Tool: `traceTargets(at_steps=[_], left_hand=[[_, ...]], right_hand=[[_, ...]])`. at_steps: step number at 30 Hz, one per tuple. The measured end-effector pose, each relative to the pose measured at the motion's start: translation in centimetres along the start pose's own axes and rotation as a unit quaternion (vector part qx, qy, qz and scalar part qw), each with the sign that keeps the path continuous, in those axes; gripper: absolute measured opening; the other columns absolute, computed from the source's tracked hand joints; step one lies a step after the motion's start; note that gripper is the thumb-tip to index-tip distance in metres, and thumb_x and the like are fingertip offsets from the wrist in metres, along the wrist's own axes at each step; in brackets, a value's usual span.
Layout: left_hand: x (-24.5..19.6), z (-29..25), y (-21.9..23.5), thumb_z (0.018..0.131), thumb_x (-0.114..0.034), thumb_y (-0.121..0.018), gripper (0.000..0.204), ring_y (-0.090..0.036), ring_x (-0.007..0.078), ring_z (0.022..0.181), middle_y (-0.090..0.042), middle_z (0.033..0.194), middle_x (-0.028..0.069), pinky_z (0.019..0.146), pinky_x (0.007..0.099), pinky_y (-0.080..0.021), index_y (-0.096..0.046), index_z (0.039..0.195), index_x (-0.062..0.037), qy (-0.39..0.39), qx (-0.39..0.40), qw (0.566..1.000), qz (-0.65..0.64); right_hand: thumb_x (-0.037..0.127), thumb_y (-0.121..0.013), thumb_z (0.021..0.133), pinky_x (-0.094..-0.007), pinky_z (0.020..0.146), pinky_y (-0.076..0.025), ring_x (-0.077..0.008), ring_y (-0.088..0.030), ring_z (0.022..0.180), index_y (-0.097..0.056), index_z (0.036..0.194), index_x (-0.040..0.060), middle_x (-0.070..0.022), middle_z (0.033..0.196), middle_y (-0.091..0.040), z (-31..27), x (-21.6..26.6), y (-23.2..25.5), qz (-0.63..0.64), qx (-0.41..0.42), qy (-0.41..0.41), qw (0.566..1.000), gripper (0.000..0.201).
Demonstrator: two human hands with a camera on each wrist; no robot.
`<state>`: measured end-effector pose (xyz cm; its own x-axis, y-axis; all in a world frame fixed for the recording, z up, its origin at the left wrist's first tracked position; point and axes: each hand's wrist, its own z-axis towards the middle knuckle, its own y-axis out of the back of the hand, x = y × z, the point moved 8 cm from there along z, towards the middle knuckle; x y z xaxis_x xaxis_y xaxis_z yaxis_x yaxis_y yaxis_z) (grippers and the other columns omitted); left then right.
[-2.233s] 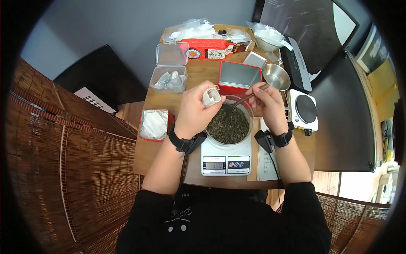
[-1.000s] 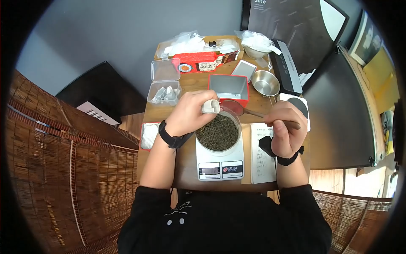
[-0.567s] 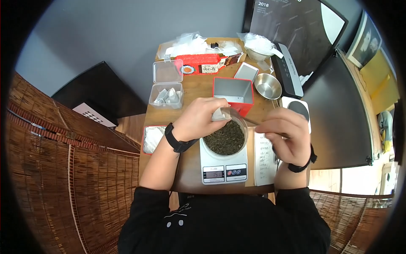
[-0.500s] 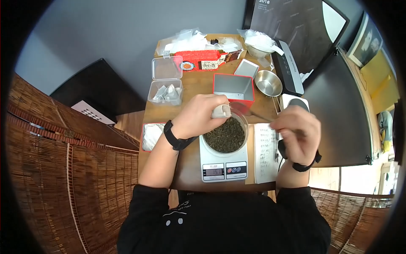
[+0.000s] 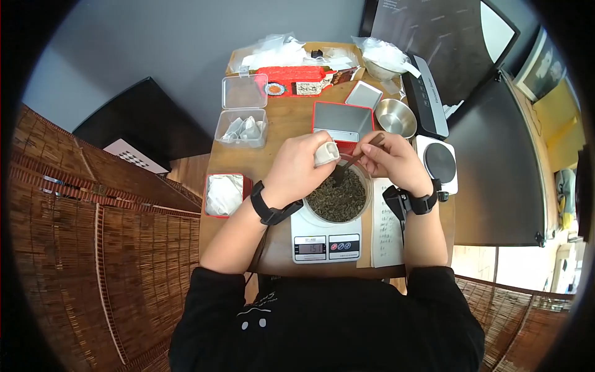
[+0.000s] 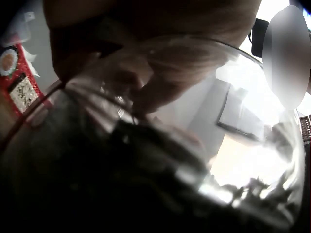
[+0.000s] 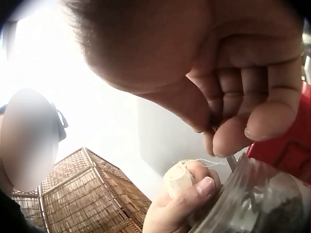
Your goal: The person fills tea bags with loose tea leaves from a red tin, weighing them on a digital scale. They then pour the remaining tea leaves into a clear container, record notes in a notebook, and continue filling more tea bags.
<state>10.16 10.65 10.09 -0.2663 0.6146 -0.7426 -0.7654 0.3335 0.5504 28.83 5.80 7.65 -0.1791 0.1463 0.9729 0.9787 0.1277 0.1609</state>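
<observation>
My left hand (image 5: 294,170) holds a small white cloth drawstring bag (image 5: 326,154) with its mouth up, over the far left of a clear bowl. The bag's string shows in the right wrist view, beside the left thumb (image 7: 205,187). In my right hand (image 5: 396,162), thumb and fingers pinch the handle of a dark spoon (image 5: 356,157). Its tip dips into dark dried leaves (image 5: 338,199) in the clear bowl (image 5: 370,193), close to the bag. Under the bowl stands a white kitchen scale (image 5: 299,224), its display showing about 151.
Behind the bowl is an open red tin (image 5: 344,115). A metal bowl (image 5: 396,119) and a small hotplate (image 5: 440,162) sit to the right. Left are a clear box (image 5: 242,141) of filled bags and a red tin with white bags (image 5: 224,195). A written notebook (image 5: 385,239) lies right.
My right hand drew the spoon up from the leaves and out to the right, then brought it back left and down into them. The left hand keeps its hold on the cloth bag.
</observation>
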Motion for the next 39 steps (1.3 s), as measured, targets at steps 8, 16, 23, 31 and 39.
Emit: traceTargets(at_steps=[8, 16, 23, 31, 39], left_hand=[[1.4, -2.0, 0.6, 0.089, -0.011, -0.083, 0.022, -0.071, 0.0312, 0.077, -0.071, 0.086, 0.0154, 0.07, 0.0393, -0.054, -0.066, 0.099, -0.001, 0.036, -0.031, 0.997, -0.058], [1.5, -4.9, 2.9, 0.092, -0.011, -0.083, 0.022, -0.065, 0.0223, 0.068, -0.069, 0.079, 0.0115, 0.066, 0.035, -0.052, -0.064, 0.097, -0.0008, 0.078, -0.13, 0.988, -0.036], [-0.7, -5.8, 2.6, 0.093, -0.009, -0.082, 0.019, -0.062, 0.0148, 0.072, -0.067, 0.079, 0.0071, 0.066, 0.0322, -0.05, -0.064, 0.098, -0.002, 0.073, -0.123, 0.988, 0.05], [-3.3, -6.3, 1.9, 0.089, -0.007, -0.082, 0.021, -0.074, 0.0408, 0.085, -0.073, 0.087, 0.0199, 0.074, 0.0428, -0.057, -0.066, 0.101, -0.0007, 0.051, -0.101, 0.98, 0.162], [-5.8, -6.8, 1.7, 0.086, -0.003, -0.08, 0.022, -0.073, 0.0396, 0.085, -0.073, 0.091, 0.0199, 0.075, 0.0416, -0.056, -0.066, 0.102, -0.0006, -0.007, -0.103, 0.988, 0.119]], right_hand=[[0.019, -0.059, 0.114, -0.0226, 0.078, -0.052, -0.0057, -0.062, 0.08, -0.071, 0.11, 0.0006, -0.0004, 0.093, -0.071, 0.7, -0.8, -0.5, 0.073, 0.043, 0.013, 0.996, 0.022], [0.019, -0.058, 0.114, -0.0238, 0.077, -0.05, -0.0084, -0.062, 0.078, -0.071, 0.111, 0.0002, -0.0014, 0.089, -0.069, 0.9, -0.1, -0.1, 0.082, 0.028, 0.053, 0.995, 0.023], [0.015, -0.061, 0.111, -0.0247, 0.074, -0.05, -0.0079, -0.06, 0.078, -0.074, 0.11, -0.0015, -0.0013, 0.09, -0.069, -3.4, 5.2, 1.4, -0.062, -0.05, 0.157, 0.984, 0.021], [0.0, -0.07, 0.099, -0.0329, 0.072, -0.06, -0.0223, -0.075, 0.079, -0.075, 0.107, -0.0002, -0.0116, 0.097, -0.074, -12.2, 12.6, -1.4, -0.207, -0.095, 0.386, 0.894, 0.01], [0.004, -0.075, 0.096, -0.0378, 0.071, -0.059, -0.029, -0.073, 0.082, -0.076, 0.107, 0.0044, -0.0109, 0.095, -0.072, -13.3, 12.4, -3.4, -0.204, -0.037, 0.4, 0.893, 0.012]])
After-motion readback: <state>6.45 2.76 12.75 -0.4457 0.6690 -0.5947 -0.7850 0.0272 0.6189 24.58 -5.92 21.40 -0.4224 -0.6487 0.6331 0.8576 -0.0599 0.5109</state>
